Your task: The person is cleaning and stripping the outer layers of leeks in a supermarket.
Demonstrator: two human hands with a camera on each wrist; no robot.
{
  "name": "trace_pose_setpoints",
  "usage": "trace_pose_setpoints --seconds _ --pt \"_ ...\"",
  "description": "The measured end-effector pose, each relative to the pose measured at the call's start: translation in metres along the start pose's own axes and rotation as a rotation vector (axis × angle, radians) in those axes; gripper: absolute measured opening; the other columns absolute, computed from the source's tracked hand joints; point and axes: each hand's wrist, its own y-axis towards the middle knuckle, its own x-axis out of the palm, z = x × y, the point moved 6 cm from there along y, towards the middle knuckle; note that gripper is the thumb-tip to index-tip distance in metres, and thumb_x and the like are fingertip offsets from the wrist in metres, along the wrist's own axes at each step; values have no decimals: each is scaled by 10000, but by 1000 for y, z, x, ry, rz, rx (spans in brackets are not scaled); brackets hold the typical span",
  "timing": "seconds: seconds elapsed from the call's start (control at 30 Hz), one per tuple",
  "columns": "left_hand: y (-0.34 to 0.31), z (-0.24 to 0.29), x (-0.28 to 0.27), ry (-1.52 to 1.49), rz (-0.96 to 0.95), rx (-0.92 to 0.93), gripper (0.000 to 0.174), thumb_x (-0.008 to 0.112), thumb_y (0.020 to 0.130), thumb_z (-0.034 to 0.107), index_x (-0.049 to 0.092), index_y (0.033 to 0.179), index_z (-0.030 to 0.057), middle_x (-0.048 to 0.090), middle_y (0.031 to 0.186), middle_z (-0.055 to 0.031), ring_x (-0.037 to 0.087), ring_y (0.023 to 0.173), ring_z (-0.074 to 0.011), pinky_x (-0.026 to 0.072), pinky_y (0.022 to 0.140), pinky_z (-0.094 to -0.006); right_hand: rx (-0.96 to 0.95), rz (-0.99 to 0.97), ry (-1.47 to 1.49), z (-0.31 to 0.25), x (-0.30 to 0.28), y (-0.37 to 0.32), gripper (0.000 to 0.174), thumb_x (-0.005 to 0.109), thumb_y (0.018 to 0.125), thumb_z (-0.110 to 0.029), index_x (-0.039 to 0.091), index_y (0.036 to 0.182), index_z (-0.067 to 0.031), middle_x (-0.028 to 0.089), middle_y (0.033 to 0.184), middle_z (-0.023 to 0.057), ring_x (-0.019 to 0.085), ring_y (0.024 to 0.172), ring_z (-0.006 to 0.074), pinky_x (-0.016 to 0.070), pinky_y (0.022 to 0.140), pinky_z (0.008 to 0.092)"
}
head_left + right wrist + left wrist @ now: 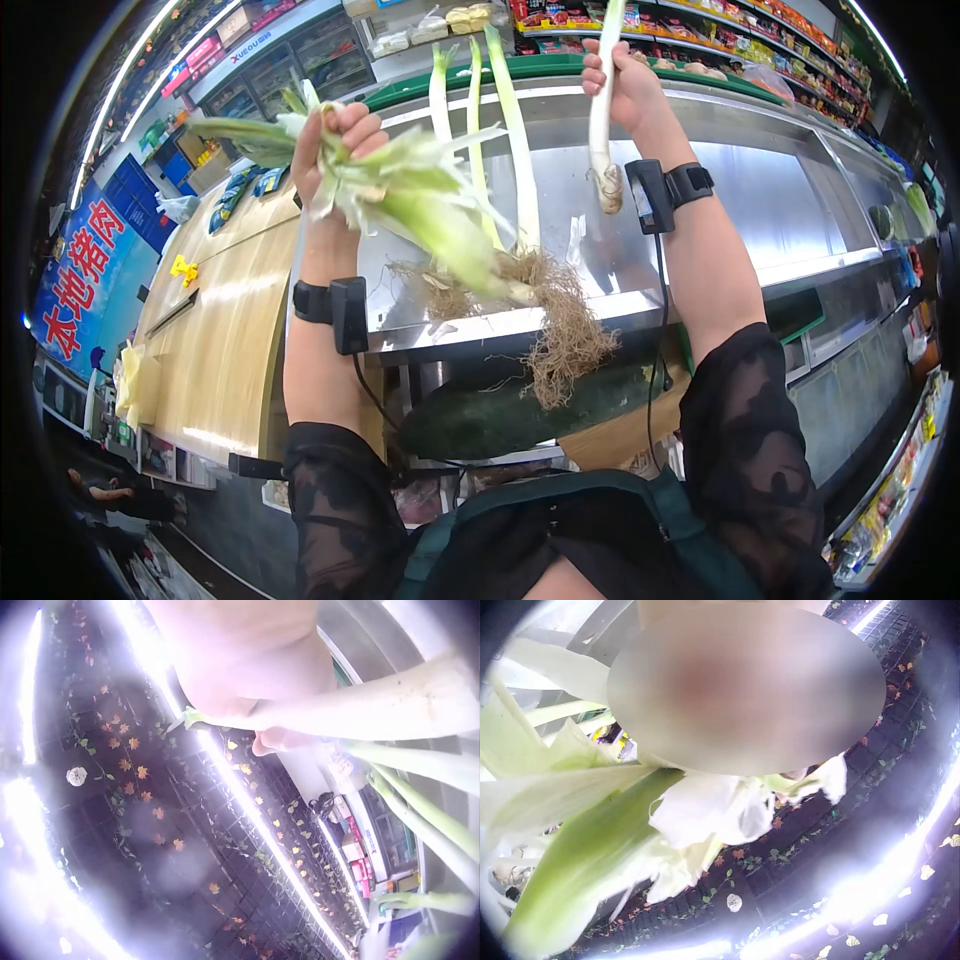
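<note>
My left hand point(335, 145) grips a loose bunch of torn green onion leaves point(410, 205), pale green and ragged, fanning out below and beside the fist. In the left wrist view the leaves point(592, 855) spread wide, while a blurred patch hides the hand. Raised on the other side, my right hand point(638, 92) holds a long white green onion point(602, 135) upright by its stalk, its brownish root end pointing down. In the right wrist view this stalk point(375, 709) crosses under the fingers. Between the hands, several green onions point(518, 160) lie on the metal counter with tangled roots point(568, 345) over its front edge.
The metal counter point(790, 205) has a raised front rim. Below it lies a large dark green melon-like thing point(500, 410). A wooden table point(215, 320) stands at left, with shelves of packaged goods point(740, 45) behind. Cables run from both wrist cameras.
</note>
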Motion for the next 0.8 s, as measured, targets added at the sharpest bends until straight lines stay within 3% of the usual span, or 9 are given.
trace_pose_setpoints --seconds 0.07,0.13,0.23,0.3,0.4,0.43,0.53,0.73,0.8 --pt "4 3 -25 344 182 1 201 635 870 200 575 883 8 533 763 -47 517 622 -126 476 567 -256 81 -171 29 12 22 -1 495 242 1023 -373 420 1236 37 437 779 17 374 613 103 370 556 253" --pt "0 -5 -49 631 503 -59 267 653 862 233 616 931 -22 601 803 -64 585 690 -146 506 624 -260 182 -337 100 29 52 -10 519 260 1016 -394 460 1177 56 480 783 54 393 593 113 371 525 268" --pt "-4 -22 -54 622 476 -135 337 672 849 211 610 1047 -54 618 778 -57 602 680 -136 514 627 -246 230 -389 -122 44 96 -38 513 285 1004 -427 478 1194 9 506 760 41 401 536 82 337 447 215" --pt "1 -18 -48 651 504 -89 369 670 853 188 590 1115 -59 629 808 -63 601 687 -122 519 638 -240 300 -380 -213 58 112 -50 365 381 995 -373 502 1083 -41 533 716 33 435 468 80 348 394 217" --pt "1 -13 -41 654 418 30 398 685 845 266 595 1112 -15 647 885 -76 625 733 -150 539 668 -272 408 -405 -339 82 122 -69 220 469 976 -292 491 963 -74 561 685 33 461 423 77 355 346 203" --pt "-1 -13 -37 620 454 88 377 693 833 278 600 1072 3 652 908 -82 636 765 -165 549 686 -305 455 -446 -341 89 127 -75 229 427 993 -288 473 986 -64 555 684 39 443 398 72 346 338 197" --pt "-3 -9 -33 669 474 144 257 727 812 186 605 971 25 653 880 -72 637 763 -166 549 676 -303 481 -519 -364 100 133 -80 252 489 969 -299 472 1010 -52 571 661 34 484 424 66 395 356 212" --pt "-5 -2 -28 728 550 302 215 753 783 120 628 920 13 636 800 -48 592 650 -132 500 572 -274 218 -462 -1038 97 132 -78 327 492 964 -358 520 962 -32 551 612 15 429 394 43 341 369 185" --pt "-4 -2 -29 729 541 275 205 743 789 105 627 927 8 638 809 -54 599 658 -136 506 576 -277 220 -428 -1002 97 129 -77 326 503 960 -360 534 935 -37 536 591 3 422 394 37 330 370 184"
